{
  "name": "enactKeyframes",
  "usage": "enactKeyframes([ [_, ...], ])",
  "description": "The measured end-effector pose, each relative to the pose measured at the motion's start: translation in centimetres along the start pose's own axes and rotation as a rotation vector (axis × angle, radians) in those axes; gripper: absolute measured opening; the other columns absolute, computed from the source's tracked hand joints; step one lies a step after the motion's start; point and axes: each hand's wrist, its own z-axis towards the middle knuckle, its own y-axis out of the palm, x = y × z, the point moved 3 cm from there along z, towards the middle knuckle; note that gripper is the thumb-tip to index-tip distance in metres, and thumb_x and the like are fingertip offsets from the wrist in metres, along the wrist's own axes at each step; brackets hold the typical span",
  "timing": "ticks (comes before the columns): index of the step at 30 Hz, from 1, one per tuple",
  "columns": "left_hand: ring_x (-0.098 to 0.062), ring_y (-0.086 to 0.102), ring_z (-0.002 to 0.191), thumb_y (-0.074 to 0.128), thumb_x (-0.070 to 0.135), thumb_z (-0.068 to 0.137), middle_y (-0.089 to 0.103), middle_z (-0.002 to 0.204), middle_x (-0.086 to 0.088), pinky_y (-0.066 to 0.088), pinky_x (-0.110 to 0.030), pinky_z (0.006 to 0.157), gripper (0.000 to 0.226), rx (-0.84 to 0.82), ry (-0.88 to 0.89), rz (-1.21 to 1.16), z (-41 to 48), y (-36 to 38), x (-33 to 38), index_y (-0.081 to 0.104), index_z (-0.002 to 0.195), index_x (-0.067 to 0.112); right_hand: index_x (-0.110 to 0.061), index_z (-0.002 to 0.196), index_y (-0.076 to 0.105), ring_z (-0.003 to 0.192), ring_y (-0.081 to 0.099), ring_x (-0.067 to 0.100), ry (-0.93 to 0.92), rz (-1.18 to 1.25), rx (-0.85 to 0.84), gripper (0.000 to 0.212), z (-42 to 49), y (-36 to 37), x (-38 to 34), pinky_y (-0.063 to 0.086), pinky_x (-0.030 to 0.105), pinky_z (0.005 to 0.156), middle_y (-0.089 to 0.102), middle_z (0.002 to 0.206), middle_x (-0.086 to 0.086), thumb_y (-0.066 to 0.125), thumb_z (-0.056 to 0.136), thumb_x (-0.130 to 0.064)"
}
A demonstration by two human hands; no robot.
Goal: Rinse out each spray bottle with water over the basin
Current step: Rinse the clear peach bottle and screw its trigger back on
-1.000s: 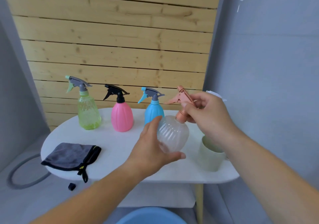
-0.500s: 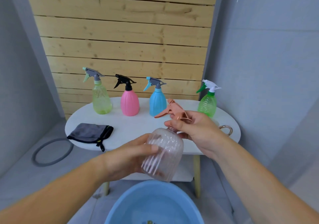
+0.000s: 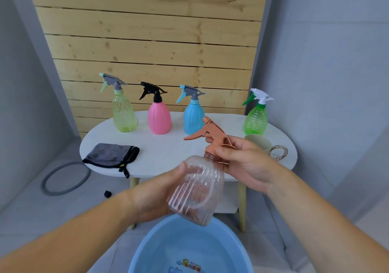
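Head view: the clear ribbed bottle (image 3: 195,190) is held tilted just above the near blue basin (image 3: 189,245). It could slip or spill past the rim if the salmon spray head (image 3: 212,138) comes loose suddenly. The left hand (image 3: 151,197) curls closely round the bottle's body, and the right hand (image 3: 246,163) pinches the head's collar.

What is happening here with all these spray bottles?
A person holds a clear ribbed spray bottle over a blue basin. The left hand grips its body and the right hand grips the pinkish trigger head at the neck, perhaps to unscrew it. The yellow-green bottle, pink bottle, blue bottle and green bottle stand upright on the white table, with a cup and a grey cloth.
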Motion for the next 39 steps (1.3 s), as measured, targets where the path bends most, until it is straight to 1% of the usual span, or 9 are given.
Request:
enactKeyframes([
  [4, -0.028, 0.069, 0.111, 0.088, 0.048, 0.071, 0.069, 0.122, -0.015, 0.059, -0.047, 0.094, 0.072, 0.061, 0.038, 0.17, 0.3, 0.0, 0.0, 0.064, 0.132, 0.019, -0.006, 0.103, 0.069, 0.086, 0.066, 0.019, -0.002, -0.219, 0.087, 0.018, 0.2, 0.0, 0.4, 0.053, 0.029, 0.071, 0.07, 0.107, 0.006, 0.061, 0.089, 0.004],
  [10, -0.029, 0.066, 0.124, 0.075, 0.029, 0.086, 0.068, 0.132, -0.013, 0.057, -0.053, 0.101, 0.05, 0.129, 0.05, 0.24, 0.1, -0.9, -0.2, 0.063, 0.134, 0.021, -0.009, 0.105, 0.07, 0.084, 0.064, 0.009, -0.04, -0.597, 0.162, 0.02, 1.1, 0.2, 0.2, 0.049, 0.026, 0.075, 0.073, 0.11, 0.014, 0.074, 0.086, -0.015],
  [15, -0.022, 0.071, 0.108, 0.079, 0.035, 0.079, 0.071, 0.115, -0.008, 0.061, -0.046, 0.088, 0.051, 0.07, 0.036, 0.099, -0.2, -1.0, 0.3, 0.068, 0.127, 0.021, -0.014, 0.111, 0.065, 0.108, 0.068, 0.025, -0.056, -0.428, -0.03, 0.026, 1.7, 0.3, -0.7, 0.046, 0.025, 0.077, 0.074, 0.104, 0.012, 0.059, 0.092, 0.003],
  [19, -0.02, 0.073, 0.103, 0.092, 0.056, 0.058, 0.076, 0.111, -0.005, 0.06, -0.035, 0.086, 0.066, -0.035, -0.025, 0.062, -0.7, -1.4, -0.4, 0.077, 0.115, 0.027, 0.004, 0.13, 0.051, 0.091, 0.068, 0.015, -0.089, -0.22, -0.064, 0.04, 1.8, 0.1, -1.6, 0.048, 0.023, 0.073, 0.072, 0.095, 0.012, 0.053, 0.09, 0.01],
  [22, -0.023, 0.071, 0.113, 0.081, 0.047, 0.073, 0.074, 0.12, -0.006, 0.059, -0.037, 0.093, 0.055, -0.015, -0.048, 0.112, -0.8, -1.9, -0.9, 0.072, 0.124, 0.028, 0.001, 0.122, 0.056, 0.094, 0.063, 0.02, -0.15, -0.146, 0.056, 0.032, 2.2, -0.6, -2.4, 0.047, 0.023, 0.071, 0.073, 0.094, 0.009, 0.055, 0.091, 0.006],
  [25, -0.032, 0.067, 0.122, 0.08, 0.037, 0.075, 0.067, 0.13, -0.015, 0.058, -0.049, 0.096, 0.07, 0.072, -0.081, 0.171, -1.0, -2.8, -1.6, 0.059, 0.138, 0.018, -0.013, 0.106, 0.064, 0.09, 0.065, 0.015, -0.214, -0.148, 0.251, 0.02, 2.7, -1.5, -3.2, 0.047, 0.022, 0.069, 0.074, 0.096, 0.005, 0.059, 0.093, 0.0],
  [30, -0.03, 0.069, 0.121, 0.082, 0.023, 0.078, 0.072, 0.124, -0.012, 0.059, -0.051, 0.093, 0.066, 0.152, -0.119, 0.163, -1.8, -4.4, -2.6, 0.055, 0.138, 0.012, -0.019, 0.108, 0.067, 0.081, 0.07, 0.003, -0.345, -0.246, 0.629, 0.016, 2.9, -3.2, -4.7, 0.05, 0.021, 0.066, 0.072, 0.095, -0.003, 0.063, 0.094, -0.012],
  [33, -0.032, 0.068, 0.121, 0.086, 0.027, 0.072, 0.07, 0.128, -0.016, 0.059, -0.054, 0.095, 0.075, 0.199, -0.103, 0.141, -2.1, -4.9, -2.7, 0.054, 0.138, 0.011, -0.015, 0.109, 0.065, 0.074, 0.066, 0.003, -0.406, -0.305, 0.797, 0.017, 3.3, -3.5, -4.0, 0.05, 0.017, 0.061, 0.072, 0.091, -0.004, 0.065, 0.092, -0.016],
  [39, -0.03, 0.069, 0.12, 0.081, 0.022, 0.078, 0.071, 0.129, -0.015, 0.058, -0.055, 0.097, 0.066, 0.229, -0.099, 0.148, -2.3, -4.6, -2.8, 0.054, 0.137, 0.013, -0.014, 0.076, 0.066, 0.07, 0.067, 0.019, -0.104, -0.389, 0.755, 0.008, 7.2, -2.9, 3.3, 0.059, 0.049, 0.083, 0.076, 0.081, 0.009, 0.072, 0.082, -0.015],
])
